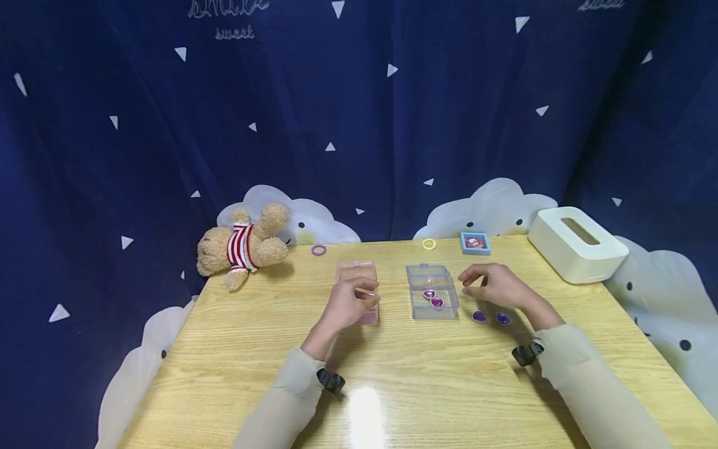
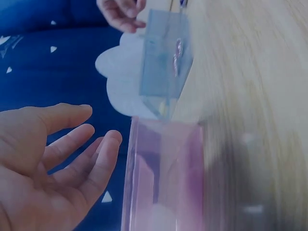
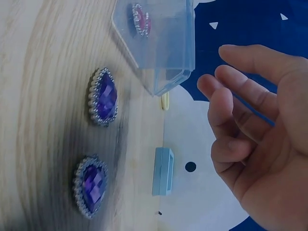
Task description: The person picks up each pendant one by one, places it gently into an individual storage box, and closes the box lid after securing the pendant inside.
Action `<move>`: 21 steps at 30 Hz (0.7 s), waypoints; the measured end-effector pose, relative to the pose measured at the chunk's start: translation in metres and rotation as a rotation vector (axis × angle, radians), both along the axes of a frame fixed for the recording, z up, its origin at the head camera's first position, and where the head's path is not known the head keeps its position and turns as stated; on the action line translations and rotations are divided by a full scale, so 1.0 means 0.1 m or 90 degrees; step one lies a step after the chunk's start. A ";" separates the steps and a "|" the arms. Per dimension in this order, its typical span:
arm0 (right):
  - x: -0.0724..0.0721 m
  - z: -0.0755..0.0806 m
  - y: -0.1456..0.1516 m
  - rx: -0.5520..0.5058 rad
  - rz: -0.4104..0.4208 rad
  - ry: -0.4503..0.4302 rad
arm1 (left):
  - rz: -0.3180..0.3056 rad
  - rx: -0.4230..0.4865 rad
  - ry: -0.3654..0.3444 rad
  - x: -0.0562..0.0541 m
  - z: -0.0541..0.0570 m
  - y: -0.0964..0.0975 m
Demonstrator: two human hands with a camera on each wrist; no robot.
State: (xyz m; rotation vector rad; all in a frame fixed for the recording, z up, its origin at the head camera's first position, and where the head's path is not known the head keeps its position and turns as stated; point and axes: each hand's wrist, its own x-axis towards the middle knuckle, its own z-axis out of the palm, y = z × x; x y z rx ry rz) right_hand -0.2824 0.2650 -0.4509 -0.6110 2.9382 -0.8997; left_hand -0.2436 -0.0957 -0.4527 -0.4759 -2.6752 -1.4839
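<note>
My left hand (image 1: 346, 304) hovers over the pink clear box (image 1: 367, 317), fingers loosely bent with nothing between them. In the left wrist view that pink box (image 2: 190, 168) lies beside the hand, apart from it. To the right stands a bluish clear box (image 1: 430, 310) with its lid raised; two pink gems (image 1: 436, 302) with silvery edging lie inside. My right hand (image 1: 496, 285) is just right of this box, fingers relaxed and holding nothing. Below it on the table lie two purple gems, one on the left (image 3: 103, 96) and one on the right (image 3: 91, 186), both rimmed with beads.
A teddy bear (image 1: 241, 246) in a striped shirt lies at the back left. Along the back edge are a purple ring (image 1: 318, 245), a yellow ring (image 1: 429, 240) and a small blue frame (image 1: 475, 251). A white tissue box (image 1: 586, 262) stands at the right.
</note>
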 end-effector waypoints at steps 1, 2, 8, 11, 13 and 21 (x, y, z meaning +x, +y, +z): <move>0.00 0.00 0.01 0.001 0.001 -0.003 | 0.006 0.002 -0.002 0.00 0.00 -0.03; 0.01 -0.01 0.02 0.001 0.002 -0.004 | 0.013 0.004 -0.005 0.01 0.00 -0.06; 0.05 -0.04 0.07 0.015 0.001 -0.005 | 0.052 0.027 -0.025 0.04 -0.01 -0.27; 0.06 -0.06 0.09 0.017 0.004 -0.011 | 0.078 0.041 -0.026 0.04 -0.01 -0.37; 0.06 -0.08 0.11 0.016 0.004 -0.016 | 0.096 0.050 -0.024 0.04 -0.01 -0.43; 0.08 -0.15 0.19 0.012 -0.001 -0.033 | 0.148 0.036 -0.021 0.03 -0.05 -0.62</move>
